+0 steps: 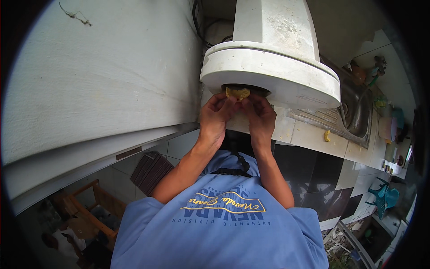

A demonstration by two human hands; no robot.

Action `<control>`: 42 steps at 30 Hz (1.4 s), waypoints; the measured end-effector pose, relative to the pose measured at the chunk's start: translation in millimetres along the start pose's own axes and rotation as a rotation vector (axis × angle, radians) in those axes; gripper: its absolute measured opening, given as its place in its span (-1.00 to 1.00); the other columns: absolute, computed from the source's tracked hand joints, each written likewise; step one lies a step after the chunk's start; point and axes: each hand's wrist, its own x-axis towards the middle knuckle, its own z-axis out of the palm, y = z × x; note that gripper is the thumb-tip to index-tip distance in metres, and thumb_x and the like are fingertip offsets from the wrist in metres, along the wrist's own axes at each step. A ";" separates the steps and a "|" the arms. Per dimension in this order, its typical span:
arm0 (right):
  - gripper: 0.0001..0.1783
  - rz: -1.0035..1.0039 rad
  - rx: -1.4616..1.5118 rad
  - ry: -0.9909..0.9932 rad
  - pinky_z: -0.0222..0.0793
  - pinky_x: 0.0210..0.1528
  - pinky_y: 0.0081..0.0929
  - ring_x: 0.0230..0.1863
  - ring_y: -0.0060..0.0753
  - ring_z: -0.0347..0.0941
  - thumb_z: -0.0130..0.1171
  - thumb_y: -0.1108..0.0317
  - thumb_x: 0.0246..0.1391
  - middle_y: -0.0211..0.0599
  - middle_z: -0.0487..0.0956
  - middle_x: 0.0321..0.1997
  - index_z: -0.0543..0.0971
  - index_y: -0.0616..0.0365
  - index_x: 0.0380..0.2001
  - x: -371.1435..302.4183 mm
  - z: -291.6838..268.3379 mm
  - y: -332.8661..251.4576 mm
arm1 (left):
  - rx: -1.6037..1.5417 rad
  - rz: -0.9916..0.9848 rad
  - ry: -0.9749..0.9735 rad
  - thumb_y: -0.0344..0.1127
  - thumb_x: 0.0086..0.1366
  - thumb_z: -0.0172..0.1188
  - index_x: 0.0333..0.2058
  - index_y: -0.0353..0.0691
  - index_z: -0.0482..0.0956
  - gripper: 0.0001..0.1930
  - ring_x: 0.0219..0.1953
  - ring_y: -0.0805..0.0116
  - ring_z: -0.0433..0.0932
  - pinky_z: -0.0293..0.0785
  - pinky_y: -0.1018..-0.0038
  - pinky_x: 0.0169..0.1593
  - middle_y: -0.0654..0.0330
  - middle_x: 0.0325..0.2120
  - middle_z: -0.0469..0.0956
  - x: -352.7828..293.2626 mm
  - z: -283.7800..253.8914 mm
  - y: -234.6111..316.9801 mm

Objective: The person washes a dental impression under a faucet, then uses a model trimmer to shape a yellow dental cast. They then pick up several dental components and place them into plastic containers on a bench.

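Note:
Both my hands are raised in front of me under a white appliance (273, 67) with a round rim. My left hand (214, 117) and my right hand (260, 117) together pinch a small yellow piece (237, 93), which looks like a sponge or cloth, at the dark opening on the appliance's underside. The fingertips of both hands touch the yellow piece. My blue shirt fills the lower middle of the view.
A large white refrigerator wall (98, 80) stands at the left. At the right a tiled counter (309, 134) holds a steel sink (358, 112) and a small yellow scrap (327, 135). A wooden frame (89, 210) and a dark mat (150, 170) lie on the floor below.

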 end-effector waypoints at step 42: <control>-0.70 -0.149 -0.356 0.137 0.39 -0.13 -0.57 -0.24 -0.58 0.50 0.20 0.47 0.04 -0.14 0.65 -0.25 0.60 0.29 -0.11 6.2 9.7 -0.5 | -0.021 0.139 0.208 -0.43 0.26 0.19 -0.17 -0.36 0.42 -0.78 -0.22 0.48 0.56 0.50 0.63 -0.09 0.14 -0.25 0.56 6.7 15.8 -26.1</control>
